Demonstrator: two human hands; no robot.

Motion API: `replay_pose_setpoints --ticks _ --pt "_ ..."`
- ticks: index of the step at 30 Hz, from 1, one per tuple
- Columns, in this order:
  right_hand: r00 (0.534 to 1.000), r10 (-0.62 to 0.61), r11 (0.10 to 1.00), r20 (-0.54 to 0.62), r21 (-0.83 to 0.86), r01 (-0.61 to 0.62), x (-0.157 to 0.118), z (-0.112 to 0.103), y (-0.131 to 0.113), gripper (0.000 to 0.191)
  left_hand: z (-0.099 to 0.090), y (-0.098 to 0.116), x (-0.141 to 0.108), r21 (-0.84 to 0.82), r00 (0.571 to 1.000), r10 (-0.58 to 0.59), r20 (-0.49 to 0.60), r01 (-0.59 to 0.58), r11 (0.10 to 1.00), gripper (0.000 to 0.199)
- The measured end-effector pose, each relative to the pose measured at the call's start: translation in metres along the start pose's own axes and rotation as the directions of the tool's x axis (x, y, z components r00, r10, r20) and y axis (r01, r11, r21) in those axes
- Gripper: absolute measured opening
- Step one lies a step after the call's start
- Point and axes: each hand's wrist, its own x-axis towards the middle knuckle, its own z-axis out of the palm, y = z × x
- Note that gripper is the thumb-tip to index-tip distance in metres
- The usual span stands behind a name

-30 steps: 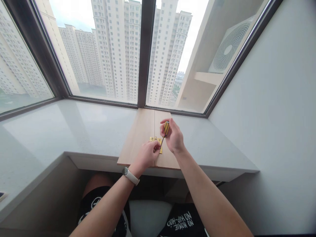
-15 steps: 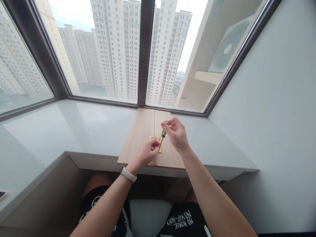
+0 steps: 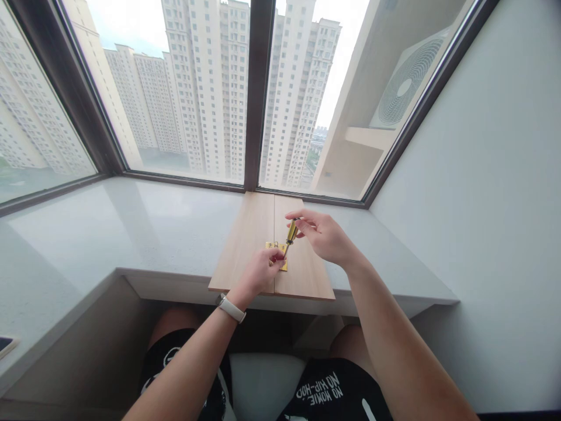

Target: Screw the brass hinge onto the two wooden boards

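Note:
A yellow-and-black screwdriver [image 3: 292, 232] leans over a brass-coloured hinge [image 3: 283, 266], its shaft pointing down to the plate. My right hand [image 3: 326, 235] has the top of the handle between thumb and fingers, with the index finger stretched over it. At the lower end of the shaft, my left hand [image 3: 259, 270] is closed in a pinch and covers part of the hinge; what sits between those fingertips is too small to make out. The hinge lies across the seam between two light wooden boards, a left board [image 3: 239, 240] and a right board [image 3: 302, 280].
The boards rest on a white counter [image 3: 175, 234] and jut over its front edge. Behind them stands a dark window frame [image 3: 256, 117]. A white wall [image 3: 491, 175] bounds the right side. A dark flat object [image 3: 6, 346] lies at the far left edge.
My right hand has shifted slightly right and loosened around the handle, its fingers straighter, so more of the handle shows. My left hand stays almost in place at the hinge.

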Motion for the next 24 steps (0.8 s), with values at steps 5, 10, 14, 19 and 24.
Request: replay_pose_setpoints --ticks 5,10,14,19,24 --pt "0.991 -0.125 0.968 -0.051 -0.225 0.111 0.005 -0.005 -0.006 0.008 0.0 -0.003 0.0 -0.019 1.0 -0.005 0.016 0.006 1.0 0.012" --pt "0.98 -0.185 0.932 -0.076 -0.331 0.151 0.009 0.0 -0.011 0.02 0.002 -0.007 0.001 -0.003 1.0 0.005 0.007 -0.005 1.0 0.015" --pt "0.979 -0.2 0.907 0.043 -0.371 0.201 0.012 -0.002 -0.018 0.004 0.003 -0.01 0.0 -0.02 1.0 -0.008 0.004 0.008 1.0 0.017" --pt "0.974 -0.138 0.893 0.181 -0.403 0.202 0.015 -0.008 -0.027 0.026 0.003 -0.013 -0.001 -0.036 1.0 -0.022 0.003 0.023 0.999 0.017" --pt "0.979 -0.078 0.813 0.191 -0.556 0.173 0.016 -0.006 -0.034 0.01 0.001 -0.011 -0.002 -0.04 1.0 -0.026 0.001 0.026 0.999 0.016"
